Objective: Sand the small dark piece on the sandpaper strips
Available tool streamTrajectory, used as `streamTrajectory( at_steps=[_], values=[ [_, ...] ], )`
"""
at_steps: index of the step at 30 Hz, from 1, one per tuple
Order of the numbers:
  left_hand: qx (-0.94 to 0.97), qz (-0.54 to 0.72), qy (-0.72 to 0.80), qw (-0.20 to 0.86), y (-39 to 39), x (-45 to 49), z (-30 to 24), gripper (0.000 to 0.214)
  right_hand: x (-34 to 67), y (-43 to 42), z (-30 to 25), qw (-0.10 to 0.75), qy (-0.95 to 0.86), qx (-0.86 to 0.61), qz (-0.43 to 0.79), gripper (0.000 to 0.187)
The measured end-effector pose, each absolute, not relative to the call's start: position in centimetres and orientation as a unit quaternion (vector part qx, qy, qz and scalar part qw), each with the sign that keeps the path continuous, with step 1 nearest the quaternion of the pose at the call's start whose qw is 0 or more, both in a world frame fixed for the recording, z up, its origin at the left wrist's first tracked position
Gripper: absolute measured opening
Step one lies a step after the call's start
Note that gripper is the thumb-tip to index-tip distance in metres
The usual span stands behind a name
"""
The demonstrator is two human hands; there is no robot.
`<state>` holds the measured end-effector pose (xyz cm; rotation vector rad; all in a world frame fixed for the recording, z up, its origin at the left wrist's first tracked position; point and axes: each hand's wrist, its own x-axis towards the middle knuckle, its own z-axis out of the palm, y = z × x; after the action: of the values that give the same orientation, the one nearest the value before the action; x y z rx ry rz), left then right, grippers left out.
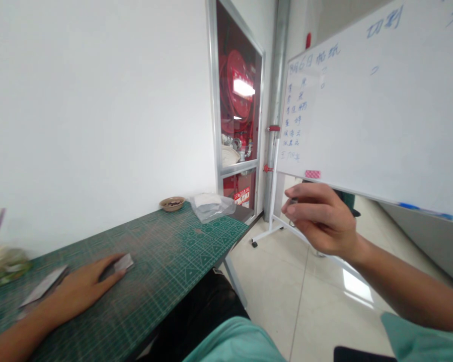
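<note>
The left grip [81, 284] lies low on the surface [154, 261], which is topped with a green cutting mat. Its fingers are stretched out and nearly flat, not closed, with the fingertips [111, 264] on a small grey paper piece [124, 262] that pokes out beyond them. A longer grey strip [43, 286] lies on the mat just beside the hand, toward the wrist side.

The right grip [320, 218] is raised well above the floor [324, 301], off the surface and in front of a whiteboard [370, 100]. Its fingers are curled almost closed, and a small grey thing [293, 201] seems pinched at the fingertips, though it is too small and hidden to tell what it is.

At the far end of the surface sit a shallow brown bowl [172, 203] and a clear plastic bag [215, 211] with white contents. A blurred glass dish [3, 266] stands at the near left edge of the view. Behind the table, a red fire hose cabinet [237, 100] is set into the wall.
</note>
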<state>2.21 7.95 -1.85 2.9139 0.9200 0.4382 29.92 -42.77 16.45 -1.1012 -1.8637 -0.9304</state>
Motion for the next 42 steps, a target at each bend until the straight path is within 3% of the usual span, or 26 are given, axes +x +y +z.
streamTrajectory(
  at_steps=[10, 19, 28, 35, 38, 42],
  values=[
    [0.945, 0.136, 0.286, 0.084, 7.9, 2.1, -1.7, 0.075, 29.9, -42.1, 16.0, 0.449, -0.679, -0.457, -0.358, 0.047],
    [0.945, 0.12, 0.295, 0.07, 7.6, 2.3, -1.7, 0.076, 30.0, -41.4, 15.5, 0.372, -0.667, -0.573, -0.296, 0.026],
    [0.949, 0.145, 0.264, 0.098, 5.7, 2.3, -1.1, 0.077, 29.3, -37.8, 12.5, 0.391, -0.731, -0.533, -0.17, 0.018],
    [0.935, 0.231, 0.237, 0.126, 2.4, 2.7, 0.1, 0.072, 26.0, -29.9, 6.9, 0.43, -0.787, -0.439, -0.052, 0.022],
    [0.928, 0.257, 0.215, 0.164, 0.5, 3.0, 0.8, 0.068, 24.6, -23.9, 3.6, 0.493, -0.723, -0.484, -0.012, 0.019],
    [0.908, 0.269, 0.201, 0.251, -1.1, 3.6, 1.2, 0.05, 22.5, -15.0, 0.8, 0.49, -0.707, -0.51, 0.026, 0.023]
  ],
)
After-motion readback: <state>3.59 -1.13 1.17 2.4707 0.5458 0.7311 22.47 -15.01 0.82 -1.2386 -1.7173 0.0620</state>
